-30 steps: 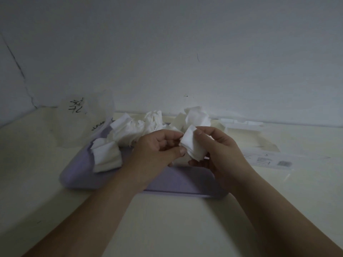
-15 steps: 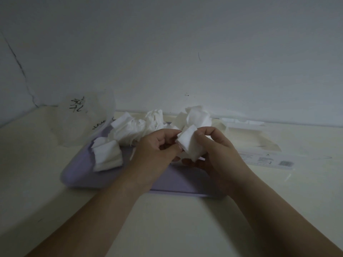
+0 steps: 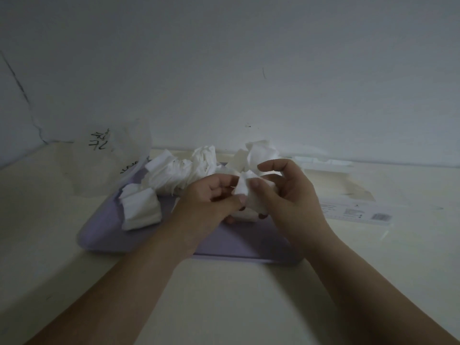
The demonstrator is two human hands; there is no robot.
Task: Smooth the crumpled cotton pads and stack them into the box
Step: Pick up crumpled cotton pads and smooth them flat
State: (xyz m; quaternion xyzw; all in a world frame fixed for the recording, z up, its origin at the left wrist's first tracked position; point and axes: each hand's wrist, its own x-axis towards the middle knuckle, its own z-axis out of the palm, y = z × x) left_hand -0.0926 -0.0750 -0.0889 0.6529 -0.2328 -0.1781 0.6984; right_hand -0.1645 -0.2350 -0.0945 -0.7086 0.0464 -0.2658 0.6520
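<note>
Dimly, left hand [image 3: 211,199], right hand [image 3: 290,195], pad [image 3: 245,192] half-hidden

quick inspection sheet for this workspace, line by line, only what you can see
surface: cream table, dimly lit.
job's things: crumpled cotton pads heaped on a lilac tray; a folded pad lies apart at the heap's left; one held pad is between the hands.
clutter: clear plastic bag with black writing, back left; flat white carton with a barcode label, right.
grippers: left hand and right hand both pinch the held pad above the tray.
cables: nothing seen
surroundings: plain pale wall, with a dark crack at the left.
</note>
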